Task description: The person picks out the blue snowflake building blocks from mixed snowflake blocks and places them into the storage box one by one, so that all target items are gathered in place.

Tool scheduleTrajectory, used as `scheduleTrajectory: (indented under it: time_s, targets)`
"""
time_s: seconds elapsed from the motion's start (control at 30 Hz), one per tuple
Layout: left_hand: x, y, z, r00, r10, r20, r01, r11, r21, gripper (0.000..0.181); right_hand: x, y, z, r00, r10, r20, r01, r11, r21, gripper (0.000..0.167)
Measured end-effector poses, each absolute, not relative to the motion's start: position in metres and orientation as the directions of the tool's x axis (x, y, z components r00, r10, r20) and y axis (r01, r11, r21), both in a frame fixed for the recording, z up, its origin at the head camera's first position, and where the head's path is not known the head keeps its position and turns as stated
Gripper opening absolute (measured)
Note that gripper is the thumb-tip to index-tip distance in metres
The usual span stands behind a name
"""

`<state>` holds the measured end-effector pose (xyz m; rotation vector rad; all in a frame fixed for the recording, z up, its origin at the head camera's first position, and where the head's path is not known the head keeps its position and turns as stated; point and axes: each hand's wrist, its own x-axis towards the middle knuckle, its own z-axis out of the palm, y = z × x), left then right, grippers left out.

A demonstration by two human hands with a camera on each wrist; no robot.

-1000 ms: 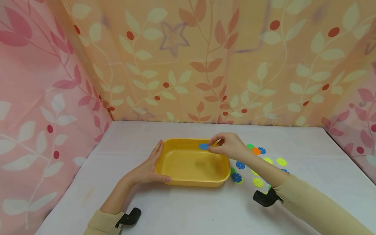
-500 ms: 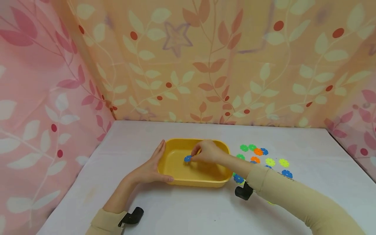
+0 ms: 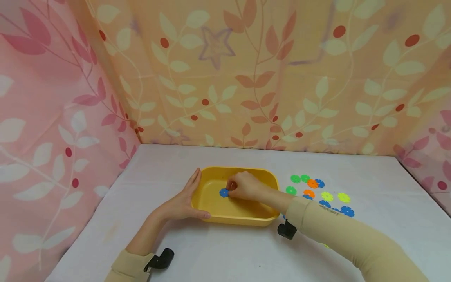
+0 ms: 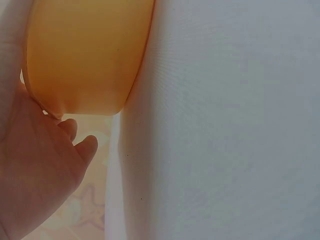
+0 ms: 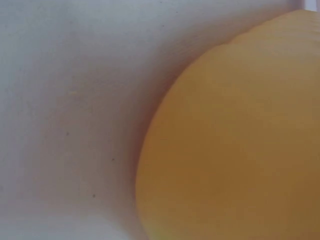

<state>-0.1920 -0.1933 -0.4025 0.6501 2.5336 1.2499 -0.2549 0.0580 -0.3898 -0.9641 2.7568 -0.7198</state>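
Observation:
A yellow plastic basin sits on the white table. My left hand rests against its left end, fingers straight along the wall and thumb at the front rim. In the left wrist view, my left hand lies beside the basin's wall. My right hand reaches inside the basin, pinching a blue notched plastic disc low over the floor; whether the disc touches the floor I cannot tell. Only the basin's outer wall and the table show in the right wrist view.
Several more notched discs lie right of the basin, among them a green disc, an orange disc, a yellow disc and a blue disc. My right sleeve covers part of them. A patterned curtain hangs behind the table.
My right hand has moved left and down from the basin's back rim into its middle, carrying the blue disc. My left hand has stayed at the basin's left end.

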Motion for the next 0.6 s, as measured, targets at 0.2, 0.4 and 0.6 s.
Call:
scheduleTrajectory:
  time_s: [0.2, 0.4, 0.6]
  targets:
    - [-0.191, -0.193, -0.401, -0.872, 0.488, -0.034, 0.267, 0.533, 0.803, 0.128, -0.257, 0.052, -0.395, -0.824, -0.564, 0.048, -0.491, 0.669, -0.558, 0.011]
    - [-0.191, -0.193, -0.402, -0.873, 0.487, -0.031, 0.272, 0.539, 0.797, 0.13, -0.26, 0.042, -0.401, -0.864, -0.503, 0.027, -0.408, 0.667, -0.623, 0.013]
    - [-0.192, -0.193, -0.404, -0.872, 0.489, -0.022, 0.278, 0.533, 0.799, 0.131, -0.259, 0.032, -0.403, -0.893, -0.45, 0.021, -0.347, 0.659, -0.668, 0.014]
